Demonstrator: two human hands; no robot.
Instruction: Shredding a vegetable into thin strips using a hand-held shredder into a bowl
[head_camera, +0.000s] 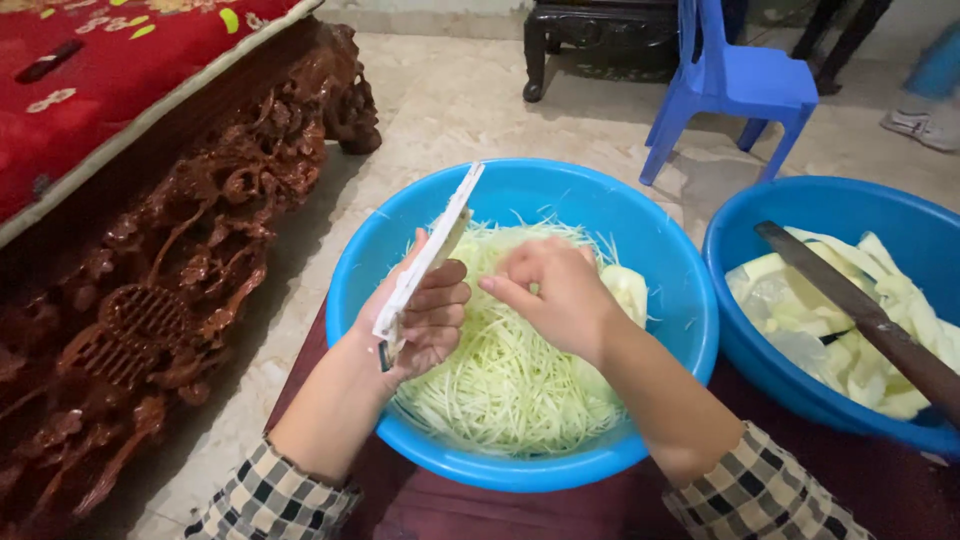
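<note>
Shredded pale green vegetable (510, 380) fills the bottom of the round blue basin (350, 270) right in front of me, piled in thin strands under both my hands. My left hand (425, 320) is closed around a flat white slicer board (428, 255), which I hold tilted up on its edge over the left half of the basin, its top corner reaching past the far rim. My right hand (555, 290) is curled, fingers bent in close beside the board, and against its far side sits a pale green chunk of the vegetable (628, 290); I cannot tell how firmly I grip that chunk, since my knuckles hide the contact.

To my right, just beside the first basin, stands a second blue basin (740, 330) holding pale peeled slabs (850, 330). A long knife with a dark blade and brown handle (860, 310) lies slanted across it, the handle running off toward the lower right. Both basins rest on a dark red surface (450, 510).

On my left, close to the basin, is a heavily carved reddish-brown wooden bench (200, 240) with a red patterned cushion (110, 70) on top. Farther off on the tiled floor (470, 110) stand a small blue plastic chair (735, 85) and a dark wooden piece of furniture (590, 40). At the far right edge, someone's shoe (920, 125) shows.
</note>
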